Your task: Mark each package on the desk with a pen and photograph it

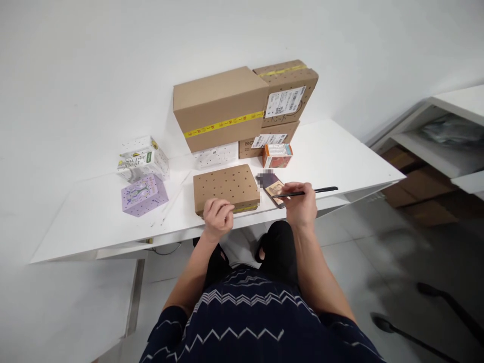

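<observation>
Head view: two bare hands at the near edge of a white worktop [321,151]. Right hand [302,207]: fingers closed around a slim black pen-like tool [325,190], which lies nearly level, one end projecting to the right and the other reaching over a smartphone [273,187]. The phone rests on the worktop, its lit screen partly covered by hand and tool. Left hand [218,218]: fingers curled into a loose fist before the front face of a dotted cardboard box [225,187]; whether they touch it cannot be told. This box lies flat at the worktop's front edge, just left of the phone, with yellow tape along its front side.

Rear: a large brown carton [221,113], banded with yellow tape, appears above a white dotted box [217,156]. To its right, a tilted carton with a shipping label [291,98] appears above a lower labelled carton [270,141], before which stands a small orange-and-white box [278,157].

Left side: a lilac box [144,195] lies in front of a white "Super Meal" box [141,165]. Far right: a white shelf unit [410,128], with brown cartons [419,194] in shadow below.
</observation>
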Tool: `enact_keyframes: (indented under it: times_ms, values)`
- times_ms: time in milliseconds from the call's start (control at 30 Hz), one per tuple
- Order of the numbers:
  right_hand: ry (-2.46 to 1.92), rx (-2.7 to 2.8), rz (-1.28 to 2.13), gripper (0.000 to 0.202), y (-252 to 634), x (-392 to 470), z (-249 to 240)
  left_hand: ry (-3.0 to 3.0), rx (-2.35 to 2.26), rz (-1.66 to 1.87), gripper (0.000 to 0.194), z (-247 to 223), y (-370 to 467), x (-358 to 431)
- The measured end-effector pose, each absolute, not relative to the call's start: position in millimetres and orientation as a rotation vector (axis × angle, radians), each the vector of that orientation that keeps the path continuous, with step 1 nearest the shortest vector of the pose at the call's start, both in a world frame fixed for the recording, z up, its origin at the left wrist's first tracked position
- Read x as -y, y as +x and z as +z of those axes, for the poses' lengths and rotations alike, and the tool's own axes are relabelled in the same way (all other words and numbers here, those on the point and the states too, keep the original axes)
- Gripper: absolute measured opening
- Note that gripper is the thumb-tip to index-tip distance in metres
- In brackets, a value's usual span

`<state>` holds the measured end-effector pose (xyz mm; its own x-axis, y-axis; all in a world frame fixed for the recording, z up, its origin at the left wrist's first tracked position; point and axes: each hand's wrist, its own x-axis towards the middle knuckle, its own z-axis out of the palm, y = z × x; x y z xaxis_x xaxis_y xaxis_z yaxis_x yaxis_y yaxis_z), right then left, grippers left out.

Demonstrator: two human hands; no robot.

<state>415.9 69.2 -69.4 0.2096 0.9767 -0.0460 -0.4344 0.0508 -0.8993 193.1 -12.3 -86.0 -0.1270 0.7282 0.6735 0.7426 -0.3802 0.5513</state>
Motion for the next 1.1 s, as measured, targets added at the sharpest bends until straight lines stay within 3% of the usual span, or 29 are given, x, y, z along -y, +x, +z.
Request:
enact_keyframes:
  times_ms: [167,333,567,1100]
  values:
    - [-1.018,0.876,1.155,0.056,408.8,-73.1,-58.4,-2.188,1.638,-1.426,0.026,-91.3,211.4,-0.3]
    - [-0.893,0.962,1.246,0.037,382.7,-82.2,-51.5,-2.076,1.534,-1.030,0.033,-98.5,223.9,1.4]
    - [-0.931,1.259,1.117,0.019,343.3,-96.7,-53.4,-1.940,1.550,-0.894,0.029,-102.6,230.4,1.5]
    - [-1.092,1.508,1.039,0.026,341.7,-104.4,-56.7,-1.938,1.607,-0.849,0.029,-110.5,232.0,-0.6]
